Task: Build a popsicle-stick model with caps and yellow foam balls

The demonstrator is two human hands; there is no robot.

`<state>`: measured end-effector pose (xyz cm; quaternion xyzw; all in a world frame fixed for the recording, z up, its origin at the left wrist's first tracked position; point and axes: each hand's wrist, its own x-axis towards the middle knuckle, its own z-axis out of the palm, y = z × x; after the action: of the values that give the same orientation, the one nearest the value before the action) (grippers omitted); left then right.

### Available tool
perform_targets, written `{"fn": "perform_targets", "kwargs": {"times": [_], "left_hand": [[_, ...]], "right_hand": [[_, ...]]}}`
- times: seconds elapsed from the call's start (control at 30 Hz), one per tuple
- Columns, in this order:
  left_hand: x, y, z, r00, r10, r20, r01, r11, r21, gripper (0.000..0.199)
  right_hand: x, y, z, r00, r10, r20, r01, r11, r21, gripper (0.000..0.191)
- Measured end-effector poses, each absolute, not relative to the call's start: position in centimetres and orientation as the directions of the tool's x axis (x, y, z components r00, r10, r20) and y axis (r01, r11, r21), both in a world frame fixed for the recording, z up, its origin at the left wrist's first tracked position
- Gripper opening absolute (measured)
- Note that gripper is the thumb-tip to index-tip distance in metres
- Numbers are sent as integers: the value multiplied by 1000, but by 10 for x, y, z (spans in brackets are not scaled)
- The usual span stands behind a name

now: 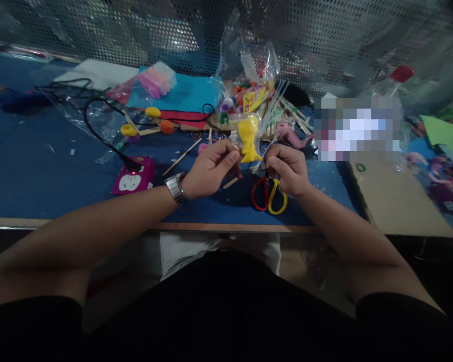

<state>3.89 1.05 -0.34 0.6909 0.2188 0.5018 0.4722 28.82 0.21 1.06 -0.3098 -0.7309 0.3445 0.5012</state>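
Observation:
My left hand (213,168), with a metal watch at its wrist, pinches a small clear plastic packet with a soft-looking yellow lump (248,133) inside. The packet is raised above the table. Close to its right side, my right hand (289,168) is closed, thumb against curled fingers. A bit of clear plastic shows by those fingertips, but what they hold is hidden. Scissors (277,198) with one red and one yellow handle loop lie just below my right hand, their blades mostly covered. A flat wooden stick (231,183) is on the table below my left fingers.
A purple power socket (134,176) with a plugged-in black cord sits at left. Yellow and orange caps on sticks (151,125) stand behind it. Further back are blue paper (192,93), a pink glue gun (290,134) and bagged craft pieces. Cardboard (396,196) lies at right.

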Motion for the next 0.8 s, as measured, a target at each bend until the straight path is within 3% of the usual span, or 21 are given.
{"fn": "perform_targets", "kwargs": {"times": [0.13, 0.3, 0.5, 0.8], "left_hand": [[40, 8, -4, 439, 746, 502, -175, -477, 861, 55], [40, 6, -4, 468, 720, 512, -148, -508, 849, 51], [39, 5, -3, 482, 715, 506, -138, -509, 850, 53], [38, 5, -2, 492, 711, 502, -107, -523, 845, 53]], "right_hand": [[286, 4, 9, -369, 813, 449, 86, 511, -855, 60], [285, 1, 12, -382, 791, 478, 88, 546, -833, 58], [284, 3, 10, -405, 802, 439, -3, 479, -878, 61], [283, 0, 13, -441, 801, 404, 44, 469, -882, 65]]}}
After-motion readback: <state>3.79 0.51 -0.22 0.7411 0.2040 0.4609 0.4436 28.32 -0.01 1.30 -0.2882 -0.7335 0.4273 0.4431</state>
